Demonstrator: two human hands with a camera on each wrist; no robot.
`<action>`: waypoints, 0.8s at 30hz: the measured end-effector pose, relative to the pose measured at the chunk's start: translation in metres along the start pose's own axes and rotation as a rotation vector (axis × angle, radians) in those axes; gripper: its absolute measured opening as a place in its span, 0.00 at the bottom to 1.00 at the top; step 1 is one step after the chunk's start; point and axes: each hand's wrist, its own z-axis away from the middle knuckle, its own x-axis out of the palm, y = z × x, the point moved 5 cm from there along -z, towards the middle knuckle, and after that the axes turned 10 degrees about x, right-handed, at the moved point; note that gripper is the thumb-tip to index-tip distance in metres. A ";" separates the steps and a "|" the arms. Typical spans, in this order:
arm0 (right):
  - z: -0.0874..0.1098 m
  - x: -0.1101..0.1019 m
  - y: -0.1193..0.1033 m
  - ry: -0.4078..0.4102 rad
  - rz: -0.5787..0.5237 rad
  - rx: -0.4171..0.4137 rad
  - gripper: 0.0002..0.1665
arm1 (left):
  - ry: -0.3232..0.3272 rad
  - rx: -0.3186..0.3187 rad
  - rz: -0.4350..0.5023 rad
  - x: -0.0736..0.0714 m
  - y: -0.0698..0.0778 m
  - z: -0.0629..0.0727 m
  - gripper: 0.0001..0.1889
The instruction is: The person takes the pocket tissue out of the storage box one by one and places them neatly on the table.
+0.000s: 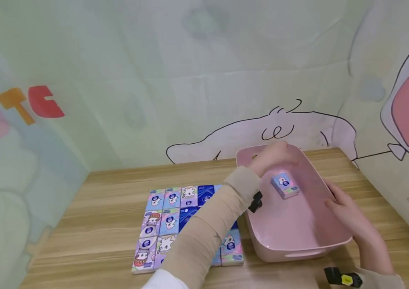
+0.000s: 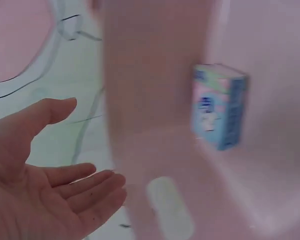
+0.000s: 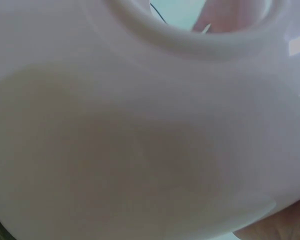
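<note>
My left hand (image 1: 278, 155) reaches across the far end of a pink plastic bin (image 1: 298, 237) at the right of the table. In the left wrist view that left hand (image 2: 65, 185) has loosely extended fingers and nothing in it. A small blue and pink tissue pack (image 1: 284, 185) lies on the bin's floor, just below the left hand; the left wrist view also shows this tissue pack (image 2: 217, 107) beside the wall. My right hand (image 1: 349, 210) grips the bin's right rim, thumb inside. The bin's outer wall (image 3: 140, 150) fills most of the right wrist view.
Left of the bin, several tissue packs (image 1: 170, 220) lie in tidy rows on the wooden table (image 1: 92, 224), partly hidden under my left forearm. Behind the table hangs a printed cloth backdrop (image 1: 154, 100). The bin has an oval handle hole (image 2: 170, 207).
</note>
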 end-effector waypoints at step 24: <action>-0.002 -0.002 -0.002 0.026 0.012 0.008 0.33 | -0.146 -0.275 -0.488 0.103 -0.020 -0.024 0.13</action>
